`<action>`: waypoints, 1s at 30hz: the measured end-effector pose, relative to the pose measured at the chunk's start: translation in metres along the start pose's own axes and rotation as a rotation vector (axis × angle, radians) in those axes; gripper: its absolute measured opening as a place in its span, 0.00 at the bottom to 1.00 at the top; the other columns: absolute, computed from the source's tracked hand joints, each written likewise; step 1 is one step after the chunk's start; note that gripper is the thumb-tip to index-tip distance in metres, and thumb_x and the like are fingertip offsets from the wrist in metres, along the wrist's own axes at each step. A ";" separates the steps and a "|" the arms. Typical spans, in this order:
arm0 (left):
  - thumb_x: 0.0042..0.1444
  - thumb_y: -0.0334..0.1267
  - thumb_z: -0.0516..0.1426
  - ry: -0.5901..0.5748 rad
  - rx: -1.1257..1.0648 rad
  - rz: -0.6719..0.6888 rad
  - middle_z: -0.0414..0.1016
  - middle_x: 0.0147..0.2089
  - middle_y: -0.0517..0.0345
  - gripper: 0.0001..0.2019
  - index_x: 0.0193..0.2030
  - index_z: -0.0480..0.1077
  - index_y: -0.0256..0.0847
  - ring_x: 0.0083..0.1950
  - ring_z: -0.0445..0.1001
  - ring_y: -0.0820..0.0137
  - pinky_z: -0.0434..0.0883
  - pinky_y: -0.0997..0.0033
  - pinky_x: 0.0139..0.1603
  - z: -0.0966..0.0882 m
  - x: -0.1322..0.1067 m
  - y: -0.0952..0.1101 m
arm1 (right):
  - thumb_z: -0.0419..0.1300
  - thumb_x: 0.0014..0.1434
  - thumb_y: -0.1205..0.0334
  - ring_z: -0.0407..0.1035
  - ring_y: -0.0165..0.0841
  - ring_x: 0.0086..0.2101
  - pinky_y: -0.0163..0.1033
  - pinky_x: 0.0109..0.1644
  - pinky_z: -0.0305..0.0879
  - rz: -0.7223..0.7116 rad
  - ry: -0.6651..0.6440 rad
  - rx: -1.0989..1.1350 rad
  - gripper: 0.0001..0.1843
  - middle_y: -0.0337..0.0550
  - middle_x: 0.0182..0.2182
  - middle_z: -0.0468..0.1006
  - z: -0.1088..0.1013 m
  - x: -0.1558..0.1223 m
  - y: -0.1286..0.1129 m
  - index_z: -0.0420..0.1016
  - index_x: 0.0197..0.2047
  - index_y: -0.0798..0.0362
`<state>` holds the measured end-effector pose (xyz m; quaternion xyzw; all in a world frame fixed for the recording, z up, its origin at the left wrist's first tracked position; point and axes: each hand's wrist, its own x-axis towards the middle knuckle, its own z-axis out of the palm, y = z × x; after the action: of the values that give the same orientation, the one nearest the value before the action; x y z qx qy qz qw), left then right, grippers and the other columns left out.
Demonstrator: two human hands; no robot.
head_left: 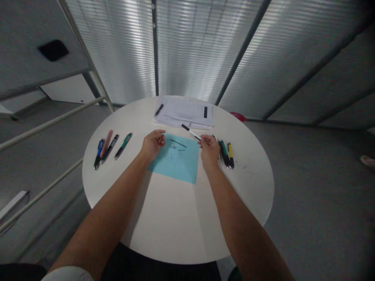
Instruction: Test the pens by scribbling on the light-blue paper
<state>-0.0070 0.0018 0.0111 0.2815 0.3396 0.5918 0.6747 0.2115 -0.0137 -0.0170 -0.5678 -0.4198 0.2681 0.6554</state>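
My right hand [210, 150] pinches a slim white pen barrel with black ends [191, 132], which points up and left above the far right corner of a light blue sheet [175, 168]. At the sheet's left edge is my left hand [154, 143], its fingers loosely bent and one stretched out; I see nothing held in it. Between the hands a thin black stick, like a pen refill [178, 143], lies across the sheet. Just below it are a small light-coloured piece [172, 146] and a short dark piece [181, 150], both too small to name. Faint marks show on the sheet.
On the round white table [172, 218], several pens [108, 148] lie at the left and more pens [225, 154] beside my right hand. Printed papers [183, 111] with a black pen [159, 109] on top are at the back. A white railing [52, 119] runs along the left.
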 end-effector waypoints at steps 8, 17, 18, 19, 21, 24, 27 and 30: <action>0.46 0.33 0.64 -0.186 0.183 0.048 0.72 0.27 0.54 0.10 0.37 0.78 0.33 0.25 0.66 0.75 0.63 0.73 0.28 0.002 -0.004 -0.006 | 0.60 0.50 0.55 0.70 0.29 0.28 0.37 0.35 0.66 -0.013 -0.256 0.079 0.11 0.37 0.28 0.76 0.006 -0.012 -0.015 0.75 0.35 0.51; 0.48 0.39 0.66 -0.201 0.292 0.125 0.74 0.28 0.52 0.11 0.37 0.80 0.34 0.25 0.67 0.75 0.63 0.73 0.28 -0.003 0.001 -0.014 | 0.60 0.54 0.54 0.70 0.30 0.32 0.38 0.39 0.65 -0.095 -0.309 0.007 0.11 0.39 0.34 0.78 0.004 -0.014 -0.012 0.76 0.38 0.51; 0.48 0.39 0.66 -0.195 0.298 0.127 0.74 0.28 0.52 0.12 0.38 0.80 0.34 0.26 0.67 0.75 0.63 0.73 0.28 -0.003 0.001 -0.014 | 0.59 0.55 0.54 0.70 0.31 0.33 0.38 0.40 0.65 -0.118 -0.319 -0.027 0.12 0.40 0.35 0.79 0.004 -0.015 -0.011 0.76 0.39 0.51; 0.48 0.40 0.66 -0.191 0.304 0.126 0.75 0.28 0.52 0.12 0.38 0.80 0.34 0.26 0.67 0.75 0.63 0.73 0.28 -0.003 0.001 -0.014 | 0.59 0.56 0.54 0.70 0.32 0.35 0.38 0.41 0.65 -0.147 -0.331 -0.065 0.12 0.41 0.37 0.79 0.004 -0.016 -0.011 0.77 0.40 0.51; 0.48 0.40 0.67 -0.181 0.325 0.131 0.75 0.28 0.51 0.11 0.37 0.80 0.35 0.26 0.67 0.74 0.63 0.73 0.28 -0.001 -0.001 -0.013 | 0.59 0.57 0.55 0.71 0.33 0.39 0.40 0.45 0.66 -0.223 -0.355 -0.144 0.12 0.43 0.39 0.79 0.004 -0.018 -0.012 0.77 0.42 0.51; 0.48 0.39 0.67 -0.185 0.419 0.155 0.75 0.27 0.51 0.09 0.32 0.80 0.35 0.26 0.67 0.73 0.62 0.72 0.28 0.004 -0.006 -0.011 | 0.60 0.58 0.57 0.71 0.35 0.44 0.41 0.50 0.65 -0.352 -0.418 -0.256 0.12 0.44 0.42 0.79 0.004 -0.021 -0.014 0.78 0.44 0.50; 0.49 0.42 0.66 -0.229 0.565 0.188 0.76 0.27 0.51 0.10 0.30 0.79 0.35 0.28 0.67 0.72 0.64 0.70 0.32 0.008 -0.011 -0.008 | 0.61 0.58 0.58 0.71 0.34 0.41 0.42 0.49 0.66 -0.398 -0.500 -0.346 0.14 0.43 0.44 0.79 0.004 -0.023 -0.014 0.78 0.48 0.47; 0.51 0.46 0.64 -0.260 0.678 0.210 0.76 0.28 0.52 0.12 0.32 0.80 0.37 0.30 0.68 0.71 0.65 0.69 0.35 0.009 -0.012 -0.007 | 0.61 0.59 0.57 0.71 0.35 0.37 0.43 0.48 0.67 -0.426 -0.547 -0.390 0.17 0.43 0.43 0.80 0.005 -0.022 -0.012 0.77 0.52 0.46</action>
<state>0.0036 -0.0113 0.0124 0.5949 0.3968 0.4711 0.5164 0.1948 -0.0323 -0.0109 -0.4894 -0.7303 0.1827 0.4402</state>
